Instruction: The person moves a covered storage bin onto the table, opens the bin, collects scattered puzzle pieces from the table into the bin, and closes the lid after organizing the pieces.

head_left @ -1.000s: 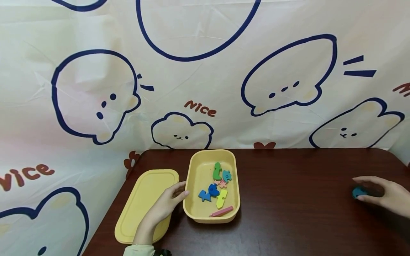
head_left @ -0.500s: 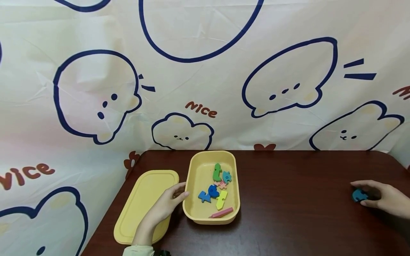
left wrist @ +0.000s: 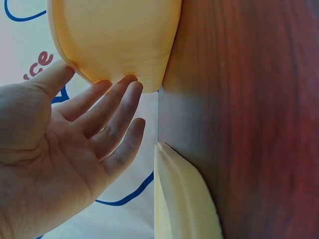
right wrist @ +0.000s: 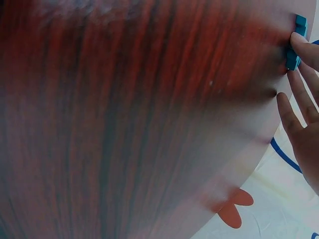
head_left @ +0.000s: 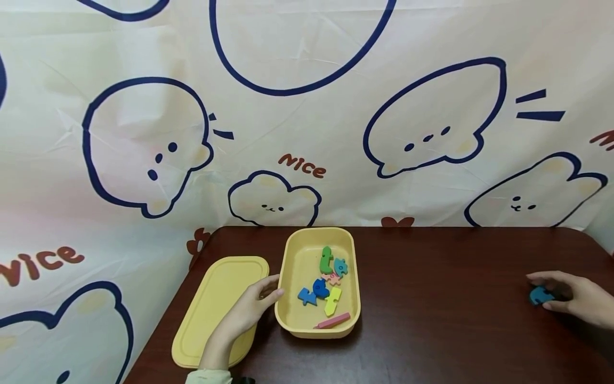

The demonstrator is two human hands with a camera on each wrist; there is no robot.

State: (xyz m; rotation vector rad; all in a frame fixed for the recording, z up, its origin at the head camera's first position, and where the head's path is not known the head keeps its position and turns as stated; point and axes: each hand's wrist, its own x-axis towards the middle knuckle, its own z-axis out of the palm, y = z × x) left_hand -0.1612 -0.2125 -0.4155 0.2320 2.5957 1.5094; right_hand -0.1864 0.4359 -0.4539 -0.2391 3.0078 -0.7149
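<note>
A yellow plastic box (head_left: 283, 314) stands on the table, holding several foam puzzle pieces: green (head_left: 326, 260), blue (head_left: 307, 296), yellow (head_left: 333, 302) and others. My left hand (head_left: 250, 304) holds its left rim, thumb over the edge and fingers against the outer wall. In the left wrist view the fingers of the left hand (left wrist: 75, 144) meet the box wall (left wrist: 117, 40). Far to the right, my right hand (head_left: 582, 298) pinches a teal puzzle piece (head_left: 540, 295) at the tabletop. The right wrist view has the thumb on this teal piece (right wrist: 293, 59), at the frame's edge.
A yellow lid (head_left: 218, 304) lies flat left of the box, partly under the left forearm. Inside the box, a pink stick-shaped piece (head_left: 333, 320) lies near the front wall. Behind the dark wooden table (head_left: 431, 298) hangs a printed cloth (head_left: 345, 133).
The teal piece has turned slightly between the right hand's fingers, showing more of its notched side. The right hand has shifted a little toward the front. The left hand and box keep still.
</note>
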